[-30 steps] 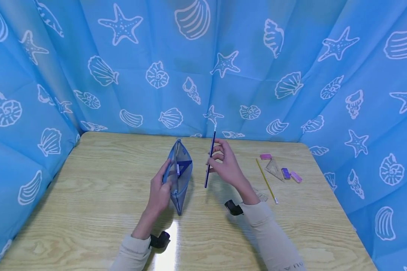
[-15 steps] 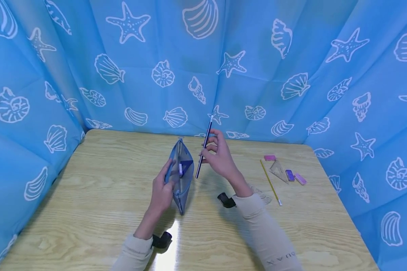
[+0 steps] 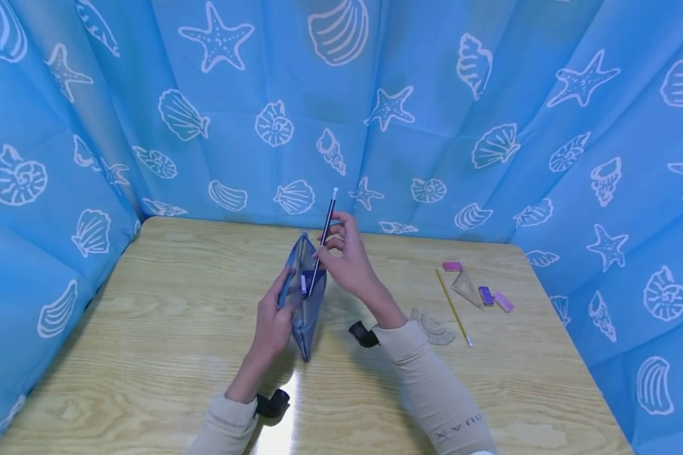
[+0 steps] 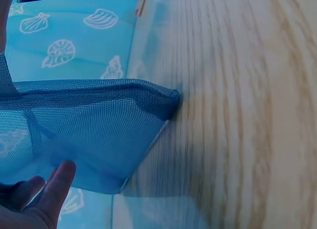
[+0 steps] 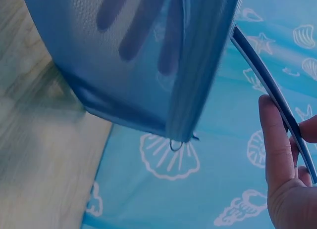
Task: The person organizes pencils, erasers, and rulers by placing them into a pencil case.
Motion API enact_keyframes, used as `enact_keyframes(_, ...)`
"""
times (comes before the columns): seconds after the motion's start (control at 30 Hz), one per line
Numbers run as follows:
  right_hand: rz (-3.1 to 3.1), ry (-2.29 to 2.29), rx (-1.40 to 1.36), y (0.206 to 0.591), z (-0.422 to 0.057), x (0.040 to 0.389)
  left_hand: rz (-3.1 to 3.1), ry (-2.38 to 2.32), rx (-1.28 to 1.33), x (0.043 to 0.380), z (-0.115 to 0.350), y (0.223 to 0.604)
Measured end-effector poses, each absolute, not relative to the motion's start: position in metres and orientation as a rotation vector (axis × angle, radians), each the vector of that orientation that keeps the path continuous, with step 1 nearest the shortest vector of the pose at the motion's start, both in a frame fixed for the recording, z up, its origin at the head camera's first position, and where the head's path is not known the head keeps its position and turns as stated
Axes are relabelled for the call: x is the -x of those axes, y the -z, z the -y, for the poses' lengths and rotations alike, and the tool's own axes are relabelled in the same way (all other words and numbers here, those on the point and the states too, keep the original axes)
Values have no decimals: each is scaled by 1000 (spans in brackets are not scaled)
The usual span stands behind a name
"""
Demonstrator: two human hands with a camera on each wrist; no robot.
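Observation:
My left hand (image 3: 272, 322) grips a blue-grey mesh pencil pouch (image 3: 304, 338) by its side, and the pouch's zip mouth gapes upward. Between the thumb and fingers of my right hand (image 3: 350, 262) is a dark striped pencil (image 3: 328, 220) with a white end on top. The pencil slants down into the pouch's mouth, as the right wrist view also shows, where its lower part passes behind the zip edge of the mesh (image 5: 124, 95). A blue set square and a small white-and-purple item (image 3: 304, 286) lie inside the pouch. In the left wrist view, fingertips (image 4: 62, 182) press against the mesh.
Right on the wooden table (image 3: 165, 328) lie a yellow pencil (image 3: 454, 308), a clear protractor (image 3: 434, 328), a clear set square (image 3: 465, 288), a purple eraser (image 3: 486, 296) and two pink erasers (image 3: 452, 266). A blue shell-patterned curtain (image 3: 227, 145) surrounds the table's back and sides.
My right hand has carried the dark pencil leftward from beside the pouch, and its lower end has entered the pouch's mouth. My left hand keeps its hold on the pouch.

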State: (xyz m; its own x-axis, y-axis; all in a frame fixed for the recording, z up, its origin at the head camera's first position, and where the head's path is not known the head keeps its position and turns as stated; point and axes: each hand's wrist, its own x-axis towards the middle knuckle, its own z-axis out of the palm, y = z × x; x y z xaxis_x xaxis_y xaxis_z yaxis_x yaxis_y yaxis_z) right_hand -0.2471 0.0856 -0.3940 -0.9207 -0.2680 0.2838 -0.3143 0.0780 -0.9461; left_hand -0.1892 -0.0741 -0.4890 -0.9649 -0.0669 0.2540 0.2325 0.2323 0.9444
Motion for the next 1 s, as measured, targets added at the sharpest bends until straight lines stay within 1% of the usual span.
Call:
enact_keyframes(0.43,2481,-1786,-697,410,-78,238,2271,1790,145,190,75,488)
enact_keyframes(1.0,2555,-1781,-684,409,-74,234,2286,1797,124,189,76,488)
